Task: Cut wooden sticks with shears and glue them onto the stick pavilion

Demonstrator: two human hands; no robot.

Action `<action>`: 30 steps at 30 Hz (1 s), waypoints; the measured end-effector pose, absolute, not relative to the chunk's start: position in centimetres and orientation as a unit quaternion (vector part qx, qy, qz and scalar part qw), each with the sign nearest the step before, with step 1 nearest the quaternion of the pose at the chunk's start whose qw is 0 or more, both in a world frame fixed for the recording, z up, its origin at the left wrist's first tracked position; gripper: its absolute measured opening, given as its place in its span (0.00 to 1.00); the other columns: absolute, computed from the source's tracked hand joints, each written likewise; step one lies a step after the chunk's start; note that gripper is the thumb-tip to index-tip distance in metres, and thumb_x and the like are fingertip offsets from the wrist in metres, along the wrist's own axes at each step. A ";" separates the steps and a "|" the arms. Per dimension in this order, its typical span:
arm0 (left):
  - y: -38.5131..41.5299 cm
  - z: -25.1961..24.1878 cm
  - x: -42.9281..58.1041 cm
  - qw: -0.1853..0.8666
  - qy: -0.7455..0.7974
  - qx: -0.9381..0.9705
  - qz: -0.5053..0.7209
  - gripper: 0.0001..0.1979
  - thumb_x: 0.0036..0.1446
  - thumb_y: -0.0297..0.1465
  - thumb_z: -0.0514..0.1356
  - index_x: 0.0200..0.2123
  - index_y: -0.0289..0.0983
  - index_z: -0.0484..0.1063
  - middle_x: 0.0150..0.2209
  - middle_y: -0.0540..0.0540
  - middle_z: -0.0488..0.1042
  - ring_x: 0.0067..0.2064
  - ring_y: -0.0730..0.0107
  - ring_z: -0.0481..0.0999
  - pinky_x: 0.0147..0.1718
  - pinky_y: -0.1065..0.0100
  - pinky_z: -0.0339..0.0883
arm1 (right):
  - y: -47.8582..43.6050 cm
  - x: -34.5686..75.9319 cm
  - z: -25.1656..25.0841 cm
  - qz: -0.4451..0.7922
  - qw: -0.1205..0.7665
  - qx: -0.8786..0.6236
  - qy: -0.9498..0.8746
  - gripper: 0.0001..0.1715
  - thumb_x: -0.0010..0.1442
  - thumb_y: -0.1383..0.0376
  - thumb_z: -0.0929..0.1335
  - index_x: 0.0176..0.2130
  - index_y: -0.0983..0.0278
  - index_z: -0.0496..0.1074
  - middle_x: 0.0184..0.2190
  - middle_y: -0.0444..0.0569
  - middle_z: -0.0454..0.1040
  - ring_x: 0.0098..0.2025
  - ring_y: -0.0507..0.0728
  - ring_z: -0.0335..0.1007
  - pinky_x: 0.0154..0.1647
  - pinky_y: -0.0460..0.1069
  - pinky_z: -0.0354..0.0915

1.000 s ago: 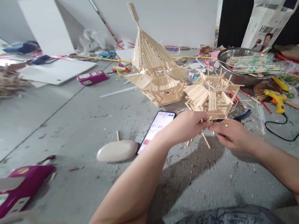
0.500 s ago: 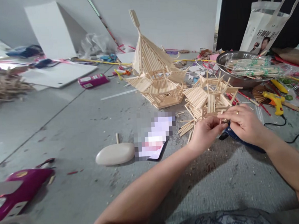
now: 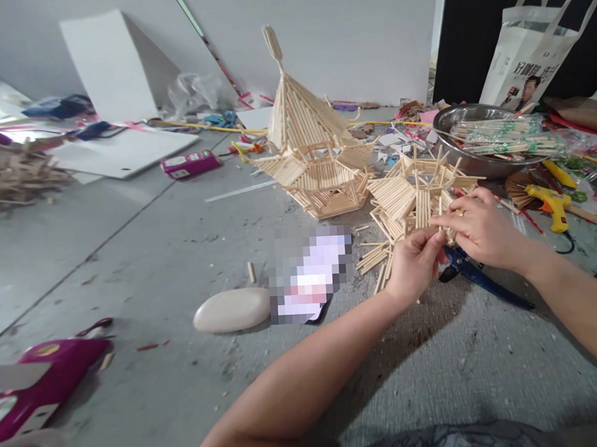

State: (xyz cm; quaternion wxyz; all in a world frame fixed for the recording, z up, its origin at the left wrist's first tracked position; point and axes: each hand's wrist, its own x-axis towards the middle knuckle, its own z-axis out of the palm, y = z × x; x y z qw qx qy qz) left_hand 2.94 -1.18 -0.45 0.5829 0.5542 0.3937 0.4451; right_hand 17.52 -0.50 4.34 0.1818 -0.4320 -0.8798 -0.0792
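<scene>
A small stick-built model [image 3: 397, 195] with an open ring of uprights stands on the floor. At its near right edge, my left hand [image 3: 416, 260] pinches a thin wooden stick [image 3: 440, 209] between thumb and fingers. My right hand [image 3: 486, 230], wearing a ring, is closed at the same spot, its index finger stretched across the stick; what lies under its other fingers is hidden. Blue-handled cutters [image 3: 486, 282] lie on the floor below the hands. Several loose cut sticks [image 3: 375, 256] are beside my left hand.
Behind stands a taller stick-built pavilion [image 3: 315, 152] with a pointed roof. A metal bowl [image 3: 447, 150] holds bagged sticks, near a yellow glue gun [image 3: 552, 203]. Left of my arm are a phone [image 3: 308, 276], a pale oval object [image 3: 233, 309] and a magenta device [image 3: 60, 369].
My right hand has lifted slightly, and both hands are closer against the small model's near side. More of the blue cutters shows. The view has shifted slightly.
</scene>
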 end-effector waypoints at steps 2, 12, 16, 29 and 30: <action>-1.1 -0.4 3.0 0.587 0.396 0.546 0.448 0.17 0.51 0.42 0.56 0.22 0.34 0.66 0.15 0.53 0.66 0.13 0.84 0.58 0.12 0.78 0.50 | -0.1 17.7 4.3 -0.089 0.171 -0.434 -0.880 0.23 0.53 0.73 0.59 0.44 0.61 0.72 0.35 0.53 0.72 0.43 0.58 0.63 0.46 0.56 0.49; -0.5 -1.2 3.3 0.750 0.336 0.386 0.418 0.14 0.48 0.40 0.60 0.32 0.34 0.68 0.18 0.54 0.68 0.13 0.84 0.59 0.11 0.77 0.49 | 1.3 17.6 4.9 -0.084 0.154 -0.413 -0.894 0.24 0.51 0.74 0.59 0.44 0.62 0.71 0.35 0.51 0.73 0.43 0.58 0.62 0.45 0.55 0.49; -0.2 -1.1 3.4 0.806 0.312 0.308 0.398 0.13 0.48 0.38 0.60 0.33 0.35 0.67 0.17 0.55 0.67 0.13 0.84 0.60 0.12 0.77 0.48 | 1.3 17.7 4.5 -0.110 0.164 -0.407 -0.892 0.24 0.52 0.73 0.59 0.47 0.61 0.69 0.35 0.51 0.73 0.44 0.59 0.62 0.46 0.57 0.49; 0.5 -1.3 3.5 0.856 0.268 0.238 0.373 0.06 0.53 0.33 0.57 0.32 0.36 0.67 0.17 0.56 0.67 0.13 0.83 0.61 0.14 0.77 0.49 | 2.4 18.4 4.0 -0.064 0.139 -0.384 -0.911 0.26 0.48 0.73 0.59 0.48 0.65 0.68 0.39 0.54 0.71 0.45 0.59 0.62 0.50 0.57 0.49; 0.6 -1.3 3.5 0.856 0.267 0.232 0.377 0.06 0.54 0.33 0.56 0.32 0.36 0.67 0.17 0.56 0.66 0.13 0.83 0.61 0.14 0.77 0.49 | 2.5 18.6 4.1 -0.055 0.145 -0.376 -0.914 0.26 0.48 0.74 0.59 0.47 0.64 0.69 0.39 0.54 0.71 0.45 0.58 0.62 0.50 0.57 0.49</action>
